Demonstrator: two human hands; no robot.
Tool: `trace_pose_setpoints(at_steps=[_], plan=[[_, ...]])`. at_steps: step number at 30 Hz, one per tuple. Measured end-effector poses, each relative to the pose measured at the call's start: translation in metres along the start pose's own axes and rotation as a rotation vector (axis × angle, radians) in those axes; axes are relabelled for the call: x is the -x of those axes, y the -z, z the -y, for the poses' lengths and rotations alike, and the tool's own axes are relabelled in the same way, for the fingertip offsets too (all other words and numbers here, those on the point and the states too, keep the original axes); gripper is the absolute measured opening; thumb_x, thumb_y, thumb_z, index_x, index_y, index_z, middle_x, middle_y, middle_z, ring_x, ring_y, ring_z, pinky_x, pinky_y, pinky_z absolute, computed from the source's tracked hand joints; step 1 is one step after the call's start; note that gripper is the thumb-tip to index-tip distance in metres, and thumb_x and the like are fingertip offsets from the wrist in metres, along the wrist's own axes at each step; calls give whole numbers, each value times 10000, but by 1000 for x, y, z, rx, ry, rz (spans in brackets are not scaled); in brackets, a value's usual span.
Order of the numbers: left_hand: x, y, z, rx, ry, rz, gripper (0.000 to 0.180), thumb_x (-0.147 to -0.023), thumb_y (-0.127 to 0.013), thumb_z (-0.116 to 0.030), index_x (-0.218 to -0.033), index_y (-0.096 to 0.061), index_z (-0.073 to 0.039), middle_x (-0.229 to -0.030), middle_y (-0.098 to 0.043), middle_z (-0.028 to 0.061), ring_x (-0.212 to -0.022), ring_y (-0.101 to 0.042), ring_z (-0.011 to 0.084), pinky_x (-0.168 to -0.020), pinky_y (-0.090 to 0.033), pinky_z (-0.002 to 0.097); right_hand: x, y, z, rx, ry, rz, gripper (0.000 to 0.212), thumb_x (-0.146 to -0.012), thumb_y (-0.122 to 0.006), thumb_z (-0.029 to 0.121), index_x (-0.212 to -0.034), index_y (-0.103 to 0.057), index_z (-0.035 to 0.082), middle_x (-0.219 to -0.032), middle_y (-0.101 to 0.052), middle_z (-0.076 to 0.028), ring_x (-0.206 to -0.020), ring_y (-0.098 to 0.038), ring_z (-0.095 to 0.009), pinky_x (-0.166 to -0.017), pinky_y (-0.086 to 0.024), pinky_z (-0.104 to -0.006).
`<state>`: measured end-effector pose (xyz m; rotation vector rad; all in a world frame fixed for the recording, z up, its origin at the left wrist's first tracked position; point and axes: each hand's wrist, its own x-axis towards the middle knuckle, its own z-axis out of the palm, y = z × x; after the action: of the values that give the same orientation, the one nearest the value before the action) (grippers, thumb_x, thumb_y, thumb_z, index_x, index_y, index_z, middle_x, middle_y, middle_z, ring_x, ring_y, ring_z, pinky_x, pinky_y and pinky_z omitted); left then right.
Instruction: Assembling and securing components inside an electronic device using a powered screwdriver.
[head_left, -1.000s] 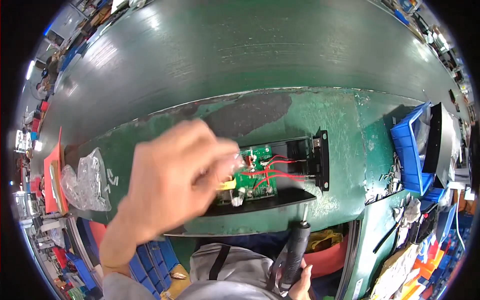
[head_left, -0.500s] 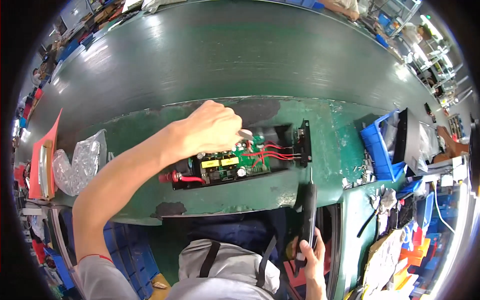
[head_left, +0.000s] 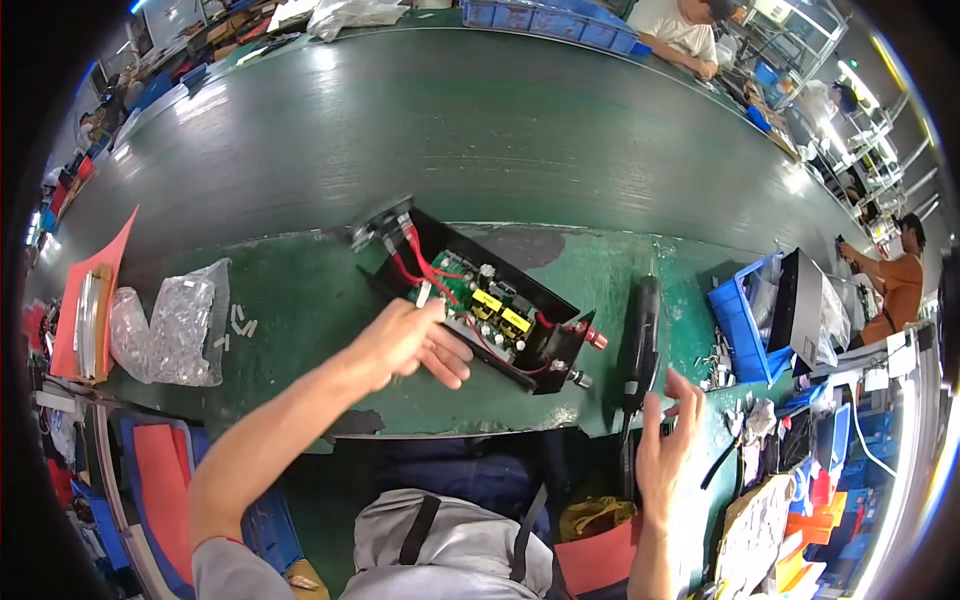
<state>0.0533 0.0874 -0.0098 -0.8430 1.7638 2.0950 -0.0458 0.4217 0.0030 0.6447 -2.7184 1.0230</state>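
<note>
Lidless black chassis (head_left: 525,287) sat on bench (head_left: 280,370): looked stiff, board (head_left: 457,269) fragile (walls (head_left: 556,305) best hold, not wires (head_left: 411,240)). Left hand (head_left: 412,345) was at near side, couldn't tell grip; right hand (head_left: 670,442) spread, empty, near screwdriver (head_left: 646,325).

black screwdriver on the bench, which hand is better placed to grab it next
Likely the right hand: open and beside the screwdriver, while the left hand is at the black case.
</note>
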Motion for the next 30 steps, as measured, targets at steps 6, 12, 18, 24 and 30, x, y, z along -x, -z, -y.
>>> trace_pose_setpoints(at_steps=[6, 12, 18, 24, 30], plan=[[25, -15, 22, 97, -15, 71, 621, -1084, -355, -387, -1173, -669, 141, -992, -760, 242, -817, -782, 290, -403, -256, 205, 15, -30, 21, -170, 136, 119, 309, -983, -619, 81, -1276, -603, -18, -1171, -616, -165, -1020, -613, -274, -876, -486, -358], [54, -5, 22, -602, -549, -286, 264, -970, -720, -233, -944, -743, 29, -845, -720, 94, -646, -684, 196, -569, -522, 309, 14, -46, 29, -259, 73, 253, 623, -954, -672, 172, -1487, -418, -27, -1208, -581, -196, -1001, -569, -309, -884, -480, -403], [44, 1, 17, -1194, -1052, -637, 221, -754, -862, -257, -860, -741, -106, -855, -591, -10, -776, -604, 177, -548, -499, 327, 8, -61, 39, -361, -6, 207, 614, -957, -701, 226, -1467, -465, -24, -1228, -630, -137, -911, -557, -204, -908, -474, -354], [42, -8, 17, -1231, -1078, -426, 223, -677, -888, -196, -776, -705, -115, -778, -599, -11, -719, -597, 171, -519, -474, 311, -27, -53, 19, -409, 20, 171, 271, -1041, -595, 162, -1251, -639, -3, -1096, -676, -63, -858, -565, -99, -809, -462, -250], [48, -34, 13, -1057, -940, -443, 287, -721, -883, -243, -917, -708, -128, -889, -628, -15, -734, -636, 173, -525, -489, 314, -36, -72, -2, -857, -277, 134, 257, -1064, -606, 222, -1226, -652, 28, -1021, -681, -20, -835, -584, -62, -704, -455, -217]])
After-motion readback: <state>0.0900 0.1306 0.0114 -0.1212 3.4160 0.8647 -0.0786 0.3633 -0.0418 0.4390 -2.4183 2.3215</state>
